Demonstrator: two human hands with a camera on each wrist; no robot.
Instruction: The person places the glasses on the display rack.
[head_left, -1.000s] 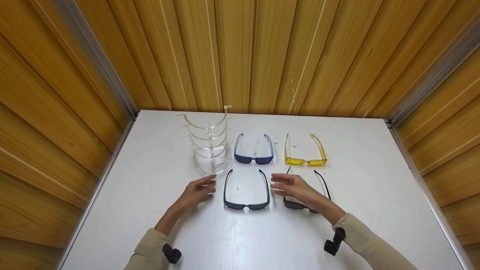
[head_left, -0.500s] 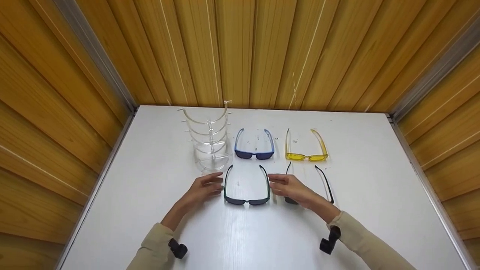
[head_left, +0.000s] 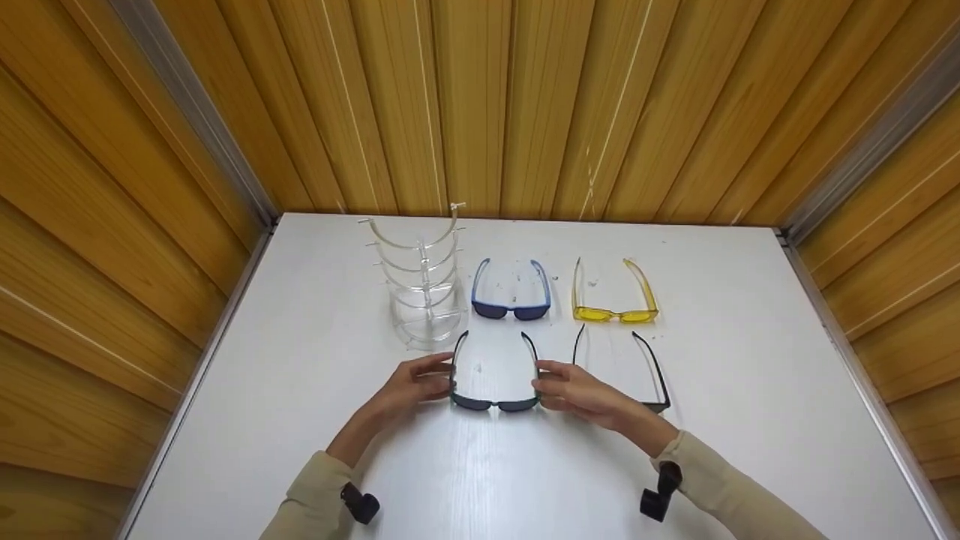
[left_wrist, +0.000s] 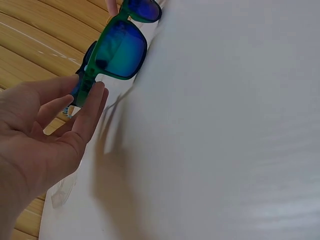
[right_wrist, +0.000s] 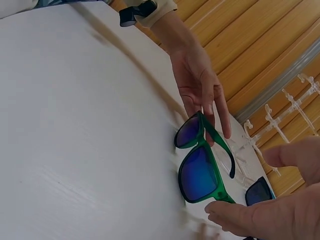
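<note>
Green-framed sunglasses [head_left: 517, 406] stand between my two hands, temples pointing away from me. The left wrist view shows the mirrored blue-green lens [left_wrist: 122, 52] and the green frame near the hinge. There my left hand [head_left: 405, 386] pinches the left temple between its fingertips. My right hand [head_left: 589, 394] touches the other side near the hinge with fairly straight fingers [right_wrist: 235, 212]; its thumb [right_wrist: 282, 155] is spread apart from the frame. In the head view, the right hand covers part of black sunglasses [head_left: 660, 375].
A clear tiered eyewear stand [head_left: 424, 262] rises beyond my left hand. Blue sunglasses [head_left: 512, 309] and yellow glasses [head_left: 636, 316] lie farther back on the white table [head_left: 480, 480]. Wood-patterned panels [head_left: 480, 112] enclose the back and sides.
Both hands have moved inward from either side until their fingers meet the green sunglasses' temples. The sunglasses keep their place among the others.
</note>
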